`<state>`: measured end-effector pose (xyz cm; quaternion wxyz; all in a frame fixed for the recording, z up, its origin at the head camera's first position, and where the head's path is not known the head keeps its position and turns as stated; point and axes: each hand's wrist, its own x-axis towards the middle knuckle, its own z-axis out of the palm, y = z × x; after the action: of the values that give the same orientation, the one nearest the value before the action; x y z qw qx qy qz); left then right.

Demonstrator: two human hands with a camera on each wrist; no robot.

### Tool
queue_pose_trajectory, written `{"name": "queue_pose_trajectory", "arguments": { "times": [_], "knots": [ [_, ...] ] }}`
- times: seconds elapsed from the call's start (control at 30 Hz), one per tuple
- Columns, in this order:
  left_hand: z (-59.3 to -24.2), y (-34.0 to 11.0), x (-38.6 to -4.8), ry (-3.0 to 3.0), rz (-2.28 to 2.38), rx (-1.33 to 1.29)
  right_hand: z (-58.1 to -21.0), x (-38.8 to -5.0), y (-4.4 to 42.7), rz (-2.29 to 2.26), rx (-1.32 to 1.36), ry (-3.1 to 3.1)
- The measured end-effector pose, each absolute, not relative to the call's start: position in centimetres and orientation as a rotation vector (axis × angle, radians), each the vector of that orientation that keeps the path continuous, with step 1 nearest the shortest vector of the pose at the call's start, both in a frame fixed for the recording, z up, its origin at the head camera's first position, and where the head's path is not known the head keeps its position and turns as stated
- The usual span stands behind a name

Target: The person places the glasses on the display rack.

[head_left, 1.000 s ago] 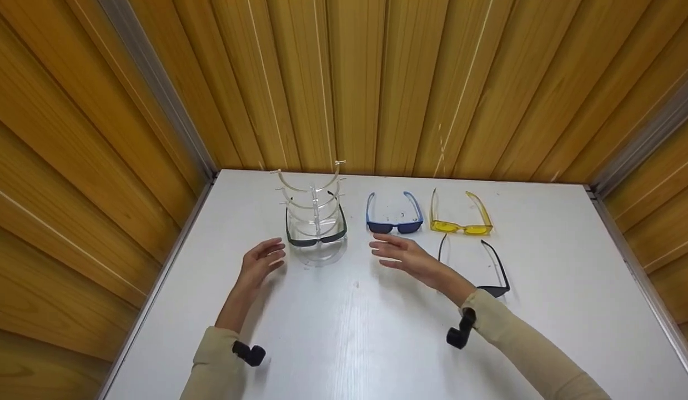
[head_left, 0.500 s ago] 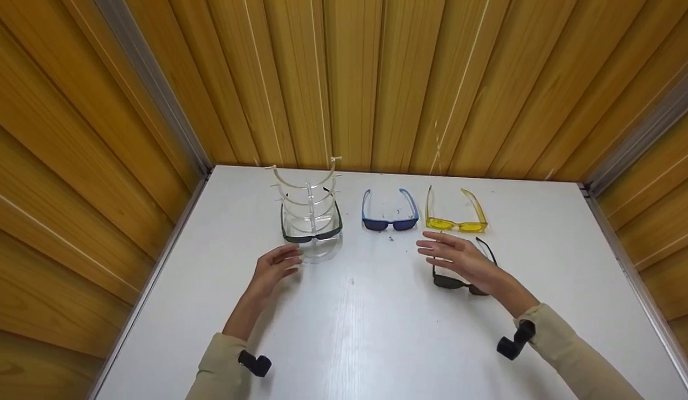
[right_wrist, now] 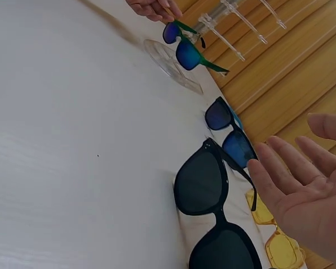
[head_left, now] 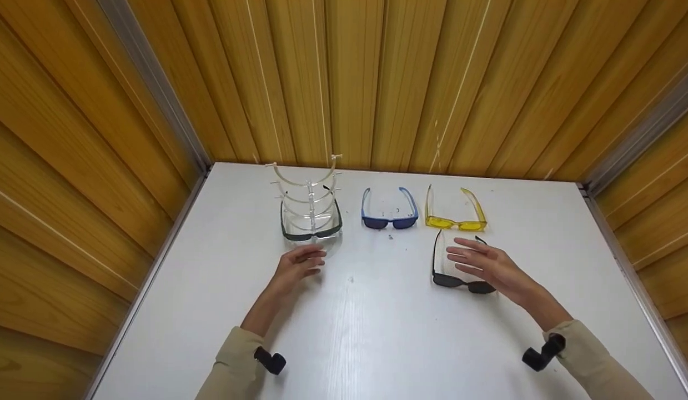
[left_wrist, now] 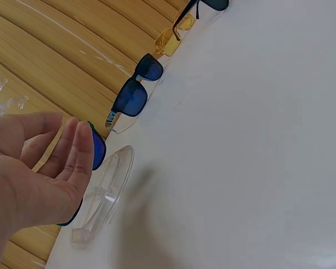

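Observation:
A clear display stand [head_left: 312,203] with several curved tiers stands at the left of the table. Dark green sunglasses [head_left: 299,236] with blue lenses hang on its lowest tier. In front of the stand, my left hand [head_left: 294,270] hovers with loosely bent fingers and holds nothing. My right hand [head_left: 496,270] is held over the right side of black sunglasses [head_left: 448,280], its fingers extended and nothing in its grasp. It hides part of their right temple. In the right wrist view the palm [right_wrist: 313,202] faces the black sunglasses [right_wrist: 201,185], apart from them.
Blue sunglasses [head_left: 389,223] lie unfolded right of the stand. Beside them are yellow glasses [head_left: 456,224], behind the black pair. The white table [head_left: 366,333] is bounded at the back and sides by wood-patterned panels [head_left: 355,83].
My right hand has moved right, from in front of the blue sunglasses to over the black pair. The left hand has shifted right, in front of the stand's base.

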<state>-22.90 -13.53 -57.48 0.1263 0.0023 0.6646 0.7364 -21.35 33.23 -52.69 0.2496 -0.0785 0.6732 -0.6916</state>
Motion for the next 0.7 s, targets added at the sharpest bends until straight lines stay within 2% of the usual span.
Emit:
{"name": "queue_pose_trajectory", "arguments": {
  "times": [0.7],
  "knots": [
    [-57.8, -8.9, -23.4, 1.825, 2.08, 0.17, -52.5, -20.4, 38.2, -1.918, -0.051, 1.956]
  ]
}}
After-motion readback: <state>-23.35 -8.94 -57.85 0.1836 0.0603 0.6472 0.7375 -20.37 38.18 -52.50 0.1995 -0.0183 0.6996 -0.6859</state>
